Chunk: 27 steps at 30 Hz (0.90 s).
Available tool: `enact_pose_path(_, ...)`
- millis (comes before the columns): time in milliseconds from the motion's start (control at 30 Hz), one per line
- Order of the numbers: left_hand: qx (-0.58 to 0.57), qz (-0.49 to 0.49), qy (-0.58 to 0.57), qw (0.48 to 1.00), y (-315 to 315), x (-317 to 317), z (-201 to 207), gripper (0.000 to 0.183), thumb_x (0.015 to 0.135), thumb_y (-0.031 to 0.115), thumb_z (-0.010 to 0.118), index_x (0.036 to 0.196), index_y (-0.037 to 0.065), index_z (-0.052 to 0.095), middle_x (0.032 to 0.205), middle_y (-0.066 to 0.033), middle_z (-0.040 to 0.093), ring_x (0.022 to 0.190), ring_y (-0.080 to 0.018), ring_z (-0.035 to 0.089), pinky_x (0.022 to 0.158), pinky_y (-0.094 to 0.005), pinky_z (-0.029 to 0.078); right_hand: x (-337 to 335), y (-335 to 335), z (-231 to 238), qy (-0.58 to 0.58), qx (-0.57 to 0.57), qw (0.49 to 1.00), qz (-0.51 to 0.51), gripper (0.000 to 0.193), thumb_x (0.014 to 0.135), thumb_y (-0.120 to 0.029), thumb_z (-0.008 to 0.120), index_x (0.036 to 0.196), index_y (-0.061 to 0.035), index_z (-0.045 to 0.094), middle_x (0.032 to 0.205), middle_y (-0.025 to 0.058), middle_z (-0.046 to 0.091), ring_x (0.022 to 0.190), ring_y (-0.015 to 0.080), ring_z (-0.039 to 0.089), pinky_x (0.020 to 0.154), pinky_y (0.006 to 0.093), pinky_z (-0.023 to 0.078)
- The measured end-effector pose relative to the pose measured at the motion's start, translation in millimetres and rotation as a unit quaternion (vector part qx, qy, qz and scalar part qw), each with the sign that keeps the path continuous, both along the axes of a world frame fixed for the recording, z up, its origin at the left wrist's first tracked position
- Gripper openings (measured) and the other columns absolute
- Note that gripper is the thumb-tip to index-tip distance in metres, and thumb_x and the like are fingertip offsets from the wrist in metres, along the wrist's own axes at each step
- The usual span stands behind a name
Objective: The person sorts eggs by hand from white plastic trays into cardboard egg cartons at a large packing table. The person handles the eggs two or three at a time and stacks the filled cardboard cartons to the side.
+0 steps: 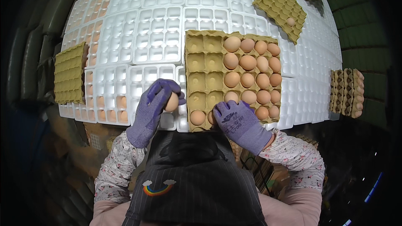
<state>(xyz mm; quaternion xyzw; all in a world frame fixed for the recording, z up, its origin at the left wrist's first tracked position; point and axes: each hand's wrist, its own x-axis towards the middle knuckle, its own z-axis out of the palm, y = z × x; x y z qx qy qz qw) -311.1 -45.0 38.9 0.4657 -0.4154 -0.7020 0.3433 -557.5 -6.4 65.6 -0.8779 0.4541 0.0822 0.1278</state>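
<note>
In my left hand (pixel 157 100), gloved in purple, is a brown egg (pixel 171 102), pinched by the fingers above the white foam trays (pixel 151 74). A yellowish pulp egg tray (pixel 204 62) lies right of it, on top of the foam trays. Brown eggs (pixel 248 62) fill most of its right-hand columns, while the two left columns are mostly bare. One egg (pixel 197 117) sits in the near left corner. My right hand (pixel 240 122), gloved too, curls down over the tray's near rows; its fingertips and anything in them are hidden. Beside its thumb side, another egg is partly covered.
More foam trays spread across the table, with eggs in several at the left (pixel 100 1). A pulp tray (pixel 70 74) lies at the left edge, and another (pixel 281 10) holds one egg at the far right. Stacked egg-filled trays (pixel 346 93) stand beyond the right edge.
</note>
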Motion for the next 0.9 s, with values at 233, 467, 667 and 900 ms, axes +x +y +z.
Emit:
enact_pose_path(233, -0.332, -0.217, -0.403, 0.825, 40, -22, -4, 0.043, 0.084, 0.025, 0.073, 0.119, 0.006, 0.057, 0.112, -0.0113, 0.059, 0.094, -0.0243, 0.064, 0.079, -0.0354, 0.053, -62, -60, 22, -0.522, 0.479, 0.615, -0.345, 0.036, 0.084, -0.015, 0.069, 0.117, -0.0036, 0.06, 0.103, 0.0076, 0.062, 0.084, 0.0145, 0.064, 0.076, 0.0296, 0.053)
enact_pose_path(467, -0.106, -0.149, -0.069, 0.981, -28, -28, 31, 0.052, 0.091, 0.018, 0.061, 0.14, 0.006, 0.045, 0.13, -0.0111, 0.055, 0.113, -0.0211, 0.059, 0.09, -0.0341, 0.051, -91, -153, -10, -0.052, -0.129, 0.986, -0.09, 0.026, 0.081, -0.031, 0.071, 0.1, -0.0137, 0.067, 0.129, 0.0068, 0.052, 0.099, 0.0297, 0.059, 0.078, 0.0424, 0.053)
enact_pose_path(667, -0.375, -0.143, -0.533, 0.745, -104, -130, 19, 0.036, 0.083, 0.035, 0.07, 0.111, 0.012, 0.067, 0.131, -0.0113, 0.049, 0.113, -0.0304, 0.054, 0.089, -0.0426, 0.051, -115, -142, -13, -0.298, -0.034, 0.935, -0.188, 0.029, 0.088, -0.031, 0.067, 0.106, -0.009, 0.067, 0.128, 0.0079, 0.054, 0.098, 0.0221, 0.059, 0.08, 0.036, 0.051)
enact_pose_path(900, -0.364, -0.135, -0.419, 0.821, -127, -116, 6, 0.039, 0.082, 0.036, 0.072, 0.108, 0.008, 0.069, 0.127, -0.01, 0.051, 0.11, -0.0287, 0.055, 0.087, -0.0405, 0.051, -128, -81, -7, -0.676, 0.389, 0.51, -0.363, 0.069, 0.102, -0.057, 0.028, 0.135, 0.0005, 0.048, 0.123, 0.0112, 0.06, 0.105, 0.0202, 0.06, 0.092, 0.0329, 0.05)
